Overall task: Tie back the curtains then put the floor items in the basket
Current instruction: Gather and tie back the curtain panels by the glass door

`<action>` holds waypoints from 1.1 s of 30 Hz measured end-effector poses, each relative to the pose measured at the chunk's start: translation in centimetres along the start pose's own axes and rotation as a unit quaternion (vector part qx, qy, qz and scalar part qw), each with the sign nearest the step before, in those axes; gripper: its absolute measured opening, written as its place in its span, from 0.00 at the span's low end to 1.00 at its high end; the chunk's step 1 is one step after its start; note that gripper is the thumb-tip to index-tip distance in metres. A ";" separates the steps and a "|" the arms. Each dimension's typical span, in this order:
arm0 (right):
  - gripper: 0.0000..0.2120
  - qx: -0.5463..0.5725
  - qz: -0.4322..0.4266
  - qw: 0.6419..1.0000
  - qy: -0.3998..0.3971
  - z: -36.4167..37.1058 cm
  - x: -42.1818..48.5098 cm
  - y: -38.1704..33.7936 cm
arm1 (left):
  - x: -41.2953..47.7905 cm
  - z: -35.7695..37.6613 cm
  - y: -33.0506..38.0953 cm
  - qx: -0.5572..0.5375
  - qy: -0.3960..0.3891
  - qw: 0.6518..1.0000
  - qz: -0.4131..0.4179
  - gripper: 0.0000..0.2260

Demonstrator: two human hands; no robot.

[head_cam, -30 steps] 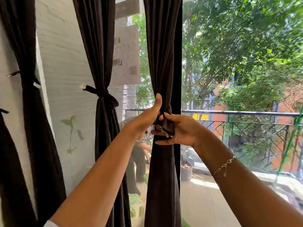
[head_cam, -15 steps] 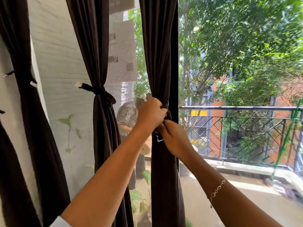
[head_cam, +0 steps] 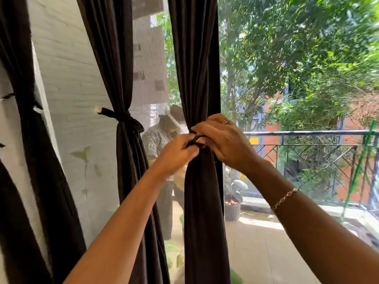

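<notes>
Two bare forearms reach up from the lower edge, and the right one carries one chain-link metal bracelet at the wrist. The left hand and right hand meet knuckle to knuckle at the waist of the middle curtain. Both have their fingers curled and pinching a narrow dark tieback strap wrapped around the bunched cloth, and one ring shows on the right hand. The curtain is matte dark-brown fabric, pulled into soft vertical folds that narrow at the hands and spread below. To the left hangs a second curtain of the same cloth, already cinched by its own knotted tie. A third curtain hangs at the far left, where it cannot be told whether a further dark strip by the frame edge is a separate panel. Between the panels, pale sheer mesh covers the glass. Right of the middle curtain the pane is wide and uncovered. Beyond it lie a tiled balcony floor, one ribbed grey pot, a dark metal railing with crossed bars, a white brick wall, and leafy trees.
</notes>
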State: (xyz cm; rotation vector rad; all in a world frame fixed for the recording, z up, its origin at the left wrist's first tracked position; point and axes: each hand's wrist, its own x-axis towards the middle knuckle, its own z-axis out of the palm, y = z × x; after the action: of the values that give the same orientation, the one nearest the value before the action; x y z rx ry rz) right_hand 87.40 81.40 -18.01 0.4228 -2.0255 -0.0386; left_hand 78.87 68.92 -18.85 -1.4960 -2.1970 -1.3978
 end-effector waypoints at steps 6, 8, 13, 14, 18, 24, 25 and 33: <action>0.14 0.036 -0.004 0.999 0.022 0.8 2.8 2.1 | -0.7 0.9 -1.5 0.109 0.106 0.988 0.038 0.10; 0.11 0.037 0.017 0.999 0.029 1.4 3.3 2.3 | -0.7 1.8 -1.3 0.180 0.217 0.959 0.039 0.08; 0.18 0.062 0.068 0.995 0.047 2.2 4.2 2.1 | -1.2 3.0 -1.1 0.258 0.355 0.894 0.089 0.15; 0.19 0.066 0.079 0.994 0.043 2.3 4.3 2.2 | -1.3 3.0 -1.1 0.279 0.355 0.886 0.105 0.18; 0.22 0.078 0.124 0.989 0.021 2.5 4.6 2.5 | -1.1 2.4 -1.7 0.410 0.349 0.825 0.170 0.16; 0.15 0.097 0.138 0.986 0.001 2.0 5.7 2.9 | -1.1 1.8 -1.9 0.456 0.310 0.811 0.196 0.14; 0.15 0.081 0.137 0.987 -0.006 2.0 5.7 3.1 | -1.1 1.7 -1.7 0.459 0.297 0.816 0.187 0.14; 0.14 0.072 0.118 0.990 0.004 3.0 5.5 4.1 | 0.0 0.6 -0.2 0.416 0.187 0.884 0.103 0.11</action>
State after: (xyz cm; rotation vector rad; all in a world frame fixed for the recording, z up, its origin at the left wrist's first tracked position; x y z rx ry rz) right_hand 81.37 83.11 -13.91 0.2695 -2.0643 0.2549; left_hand 78.92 69.35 -19.35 -0.9863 -1.9121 -0.4768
